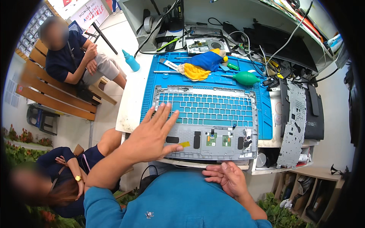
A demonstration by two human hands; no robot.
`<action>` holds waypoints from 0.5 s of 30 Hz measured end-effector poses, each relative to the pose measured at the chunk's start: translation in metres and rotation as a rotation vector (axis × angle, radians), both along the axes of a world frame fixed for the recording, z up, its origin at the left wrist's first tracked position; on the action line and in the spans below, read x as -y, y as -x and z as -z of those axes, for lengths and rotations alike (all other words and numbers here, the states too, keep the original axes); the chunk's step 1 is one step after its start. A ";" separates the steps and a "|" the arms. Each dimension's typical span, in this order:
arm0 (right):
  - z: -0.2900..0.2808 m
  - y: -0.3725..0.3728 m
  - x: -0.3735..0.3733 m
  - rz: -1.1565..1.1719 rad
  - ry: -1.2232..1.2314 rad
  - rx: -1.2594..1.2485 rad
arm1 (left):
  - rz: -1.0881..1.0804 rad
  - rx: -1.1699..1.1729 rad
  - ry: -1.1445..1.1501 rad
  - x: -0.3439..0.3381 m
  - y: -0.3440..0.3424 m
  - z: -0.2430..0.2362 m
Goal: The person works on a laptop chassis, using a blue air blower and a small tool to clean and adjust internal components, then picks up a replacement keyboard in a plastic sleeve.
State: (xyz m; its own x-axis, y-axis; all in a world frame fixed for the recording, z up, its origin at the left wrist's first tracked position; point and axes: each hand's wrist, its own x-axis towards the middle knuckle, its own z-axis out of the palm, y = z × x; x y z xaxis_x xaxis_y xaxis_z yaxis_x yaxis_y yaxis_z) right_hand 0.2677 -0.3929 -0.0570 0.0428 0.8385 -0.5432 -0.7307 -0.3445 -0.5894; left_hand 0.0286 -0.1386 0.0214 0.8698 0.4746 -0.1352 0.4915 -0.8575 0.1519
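A grey laptop palm-rest frame (186, 153) lies inside-up in front of me, its keyboard grid showing the blue mat through the openings. My left hand (152, 133) is spread over its left side, fingers apart across the grid's edge. At the thumb tip is a small strip of yellow tape (185, 144); whether it sticks to the thumb or the frame, I cannot tell. Just below the frame's front edge, my right hand (228, 178) is turned partly palm-up with loosely bent fingers and nothing visible in it. Two green circuit boards (211, 140) sit in the frame's touchpad area.
Behind the frame on the blue mat (149, 81) lie a blue-and-yellow cloth (201, 64), a green air blower (246, 78) and a metal rod. A teal bottle (130, 60) stands left. A perforated metal plate (294, 125) leans right, near cables. Two people sit at left.
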 end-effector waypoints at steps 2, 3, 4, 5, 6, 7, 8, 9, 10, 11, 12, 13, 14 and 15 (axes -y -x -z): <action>0.003 0.006 -0.005 0.080 0.013 -0.041 | 0.023 -0.023 -0.058 0.003 0.000 0.015; 0.004 0.007 -0.007 0.120 0.019 -0.060 | 0.025 -0.016 -0.057 0.003 0.000 0.017; 0.007 0.006 -0.008 0.123 0.000 -0.073 | 0.026 -0.010 -0.056 0.003 -0.001 0.017; 0.011 0.006 -0.009 0.124 -0.020 -0.092 | 0.025 -0.010 -0.056 0.003 -0.001 0.015; 0.013 0.006 -0.011 0.125 -0.039 -0.111 | 0.029 -0.016 -0.048 0.005 -0.001 0.013; 0.012 0.006 -0.011 0.126 -0.028 -0.084 | 0.034 -0.023 -0.040 0.007 -0.001 0.011; 0.012 0.007 -0.012 0.129 -0.016 -0.058 | 0.040 -0.032 -0.031 0.008 -0.001 0.010; 0.012 0.007 -0.012 0.132 -0.005 -0.033 | 0.025 -0.001 -0.018 0.004 -0.002 0.010; 0.013 0.008 -0.013 0.133 -0.012 -0.029 | 0.011 0.031 -0.005 -0.003 -0.005 0.010; 0.013 0.008 -0.013 0.132 -0.021 -0.023 | -0.004 0.063 0.005 -0.010 -0.007 0.008; 0.013 0.008 -0.013 0.133 -0.030 -0.018 | -0.019 0.063 -0.021 -0.017 -0.011 0.011; 0.014 0.009 -0.013 0.134 -0.028 -0.026 | -0.033 0.063 -0.047 -0.024 -0.014 0.017; 0.015 0.009 -0.011 0.139 -0.026 -0.033 | -0.044 0.064 -0.072 -0.028 -0.017 0.020; 0.016 0.009 -0.010 0.144 -0.023 -0.041 | -0.038 0.046 -0.095 -0.028 -0.019 0.019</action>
